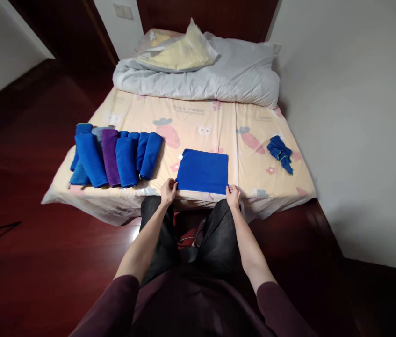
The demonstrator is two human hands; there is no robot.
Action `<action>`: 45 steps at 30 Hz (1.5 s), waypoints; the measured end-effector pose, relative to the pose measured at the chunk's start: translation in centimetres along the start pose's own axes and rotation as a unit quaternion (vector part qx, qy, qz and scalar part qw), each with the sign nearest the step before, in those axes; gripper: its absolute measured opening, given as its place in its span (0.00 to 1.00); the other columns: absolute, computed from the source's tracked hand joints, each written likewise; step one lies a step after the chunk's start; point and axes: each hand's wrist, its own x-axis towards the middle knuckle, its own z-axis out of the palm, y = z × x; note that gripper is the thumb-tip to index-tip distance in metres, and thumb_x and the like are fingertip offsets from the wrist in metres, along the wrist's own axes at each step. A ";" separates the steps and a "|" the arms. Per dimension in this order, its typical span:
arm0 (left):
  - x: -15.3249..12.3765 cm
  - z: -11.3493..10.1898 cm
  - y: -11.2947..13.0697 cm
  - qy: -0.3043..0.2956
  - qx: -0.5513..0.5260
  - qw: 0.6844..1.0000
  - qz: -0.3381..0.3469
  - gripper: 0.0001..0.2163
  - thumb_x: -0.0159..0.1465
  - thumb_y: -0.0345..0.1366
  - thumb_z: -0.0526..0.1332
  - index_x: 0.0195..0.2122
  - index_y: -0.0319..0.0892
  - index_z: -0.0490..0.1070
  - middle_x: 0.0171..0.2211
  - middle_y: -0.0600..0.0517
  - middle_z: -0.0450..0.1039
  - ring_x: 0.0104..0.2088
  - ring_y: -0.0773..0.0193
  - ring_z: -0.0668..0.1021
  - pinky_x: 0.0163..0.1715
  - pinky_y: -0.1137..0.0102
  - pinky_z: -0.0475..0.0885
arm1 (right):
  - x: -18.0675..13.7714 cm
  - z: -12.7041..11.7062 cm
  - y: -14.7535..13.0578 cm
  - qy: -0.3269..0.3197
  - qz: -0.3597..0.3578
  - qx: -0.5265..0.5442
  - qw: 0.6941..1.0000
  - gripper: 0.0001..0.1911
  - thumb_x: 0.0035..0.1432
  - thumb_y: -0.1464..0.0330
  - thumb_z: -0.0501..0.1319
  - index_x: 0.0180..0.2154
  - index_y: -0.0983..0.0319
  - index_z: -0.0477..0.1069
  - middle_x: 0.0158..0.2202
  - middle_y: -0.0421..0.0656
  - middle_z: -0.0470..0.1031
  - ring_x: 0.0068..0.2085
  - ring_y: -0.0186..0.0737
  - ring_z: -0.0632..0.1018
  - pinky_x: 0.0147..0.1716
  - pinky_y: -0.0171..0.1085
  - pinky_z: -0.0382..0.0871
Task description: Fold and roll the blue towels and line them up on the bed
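Observation:
A blue towel (203,169) lies flat near the front edge of the bed, a small white tag at its far left corner. My left hand (169,191) pinches its near left corner. At the near right corner, my right hand (233,195) is closed on the same towel. Left of it sits a pile of rolled towels (90,159), mostly blue, with one purple roll (111,157) among them. Off to the right lies a crumpled blue cloth (280,153) with a green edge.
The bed (194,128) has a pale sheet printed with carrots. Across its head lie a grey quilt (247,70) and a yellow pillow (183,54) in a clear-looking cover. A white wall (352,117) stands close on the right; dark red floor (43,262) runs along the left.

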 end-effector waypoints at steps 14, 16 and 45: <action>-1.0 0.0 0.2 -0.074 0.114 0.985 0.108 0.14 0.68 0.29 0.54 0.45 0.46 0.79 0.57 0.45 0.78 0.56 0.46 0.73 0.51 0.54 0.73 | -0.3 -0.8 -0.3 -0.016 -0.166 -0.054 0.984 0.14 0.66 0.74 0.54 0.39 0.59 0.79 0.43 0.50 0.78 0.49 0.47 0.77 0.56 0.44 0.72; -1.2 0.0 0.0 -0.083 0.143 0.979 0.122 0.17 0.69 0.29 0.52 0.52 0.45 0.78 0.60 0.46 0.76 0.56 0.47 0.72 0.54 0.53 0.72 | -0.4 -0.9 -0.2 -0.030 -0.189 -0.055 0.980 0.17 0.64 0.77 0.53 0.38 0.59 0.80 0.43 0.49 0.79 0.50 0.47 0.77 0.57 0.45 0.71; -0.7 -0.7 -0.9 -0.085 0.061 0.988 0.112 0.19 0.64 0.32 0.56 0.55 0.44 0.77 0.60 0.47 0.77 0.56 0.48 0.74 0.61 0.51 0.70 | -0.5 -1.5 -0.6 -0.081 -0.200 -0.029 0.976 0.19 0.63 0.74 0.56 0.51 0.63 0.79 0.52 0.51 0.81 0.56 0.49 0.77 0.62 0.48 0.70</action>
